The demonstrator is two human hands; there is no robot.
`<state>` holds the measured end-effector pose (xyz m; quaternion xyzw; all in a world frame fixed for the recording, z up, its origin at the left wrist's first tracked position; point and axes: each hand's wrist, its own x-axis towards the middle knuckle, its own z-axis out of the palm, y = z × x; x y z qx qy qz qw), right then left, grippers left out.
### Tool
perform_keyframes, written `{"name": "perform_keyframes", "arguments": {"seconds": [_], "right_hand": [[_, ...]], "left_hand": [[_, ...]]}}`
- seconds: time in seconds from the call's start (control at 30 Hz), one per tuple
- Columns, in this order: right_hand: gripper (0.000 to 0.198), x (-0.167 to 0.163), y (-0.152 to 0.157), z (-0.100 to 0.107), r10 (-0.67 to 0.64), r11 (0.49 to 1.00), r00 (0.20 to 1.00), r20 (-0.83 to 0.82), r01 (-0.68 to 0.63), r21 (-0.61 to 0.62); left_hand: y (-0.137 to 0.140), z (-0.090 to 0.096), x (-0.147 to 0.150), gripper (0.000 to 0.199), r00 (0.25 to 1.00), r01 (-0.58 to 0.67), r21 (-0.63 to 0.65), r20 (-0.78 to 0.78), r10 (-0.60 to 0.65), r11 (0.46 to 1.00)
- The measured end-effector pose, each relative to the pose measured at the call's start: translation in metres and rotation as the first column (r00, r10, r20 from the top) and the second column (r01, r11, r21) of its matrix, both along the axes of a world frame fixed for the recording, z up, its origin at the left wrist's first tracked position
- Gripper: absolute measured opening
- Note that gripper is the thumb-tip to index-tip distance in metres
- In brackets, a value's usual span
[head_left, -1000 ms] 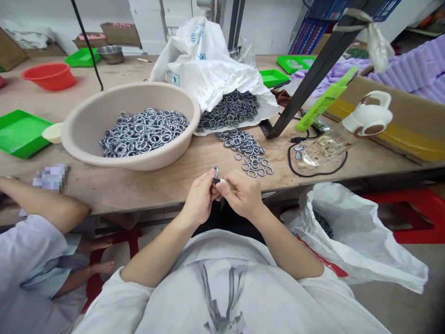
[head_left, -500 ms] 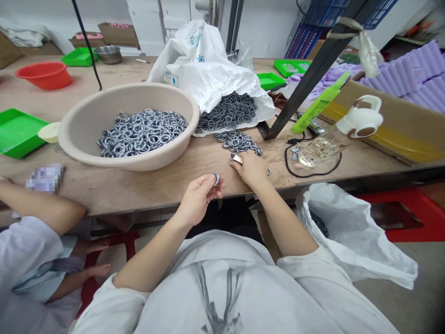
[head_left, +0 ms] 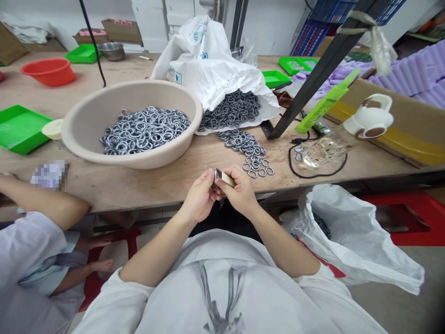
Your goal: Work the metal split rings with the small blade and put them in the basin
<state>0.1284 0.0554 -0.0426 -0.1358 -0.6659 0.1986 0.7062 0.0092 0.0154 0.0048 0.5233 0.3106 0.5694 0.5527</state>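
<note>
Here, at the near edge of the worktop [head_left: 167, 183], the left hand [head_left: 199, 197] pinches a grey ring [head_left: 215, 175] between thumb and fingers! The right hand [head_left: 242, 191] has fingers closed round a pale-handled tool [head_left: 227, 179], dark tip at the ring; loose rings [head_left: 255, 160] lie beyond, near that edge.

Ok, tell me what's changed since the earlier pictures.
Since half a second ago, the right hand has come left and back from the loose rings, bringing the tool to the ring in the left hand. A stray ring beside the loose rings a second ago is gone from there. Both hands kept hold; basin and bag stayed put.
</note>
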Motion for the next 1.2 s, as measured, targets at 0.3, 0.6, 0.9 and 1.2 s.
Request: {"name": "perform_keyframes", "arguments": {"seconds": [0.3,0.6,0.9,1.2], "right_hand": [[0.023,0.004,0.002,0.008,0.172,0.985,0.984,-0.036,-0.172,0.003],[0.049,0.008,-0.017,0.001,-0.281,0.937,0.946,0.162,0.233,0.262],[0.053,0.003,-0.012,-0.004,-0.213,0.972,0.944,0.251,0.179,0.151],[0.042,0.031,0.057,0.032,-0.573,0.658,0.636,0.517,0.733,-0.174]], "left_hand": [[-0.005,-0.001,-0.004,0.056,0.992,0.003,0.060,-0.129,0.004,0.998],[-0.010,0.003,0.000,0.062,0.998,-0.059,-0.011,-0.009,0.059,0.998],[-0.008,0.002,-0.003,0.063,0.998,-0.018,-0.010,-0.055,0.018,1.000],[-0.013,-0.005,-0.013,0.055,0.989,0.070,0.014,-0.132,-0.068,0.997]]}}
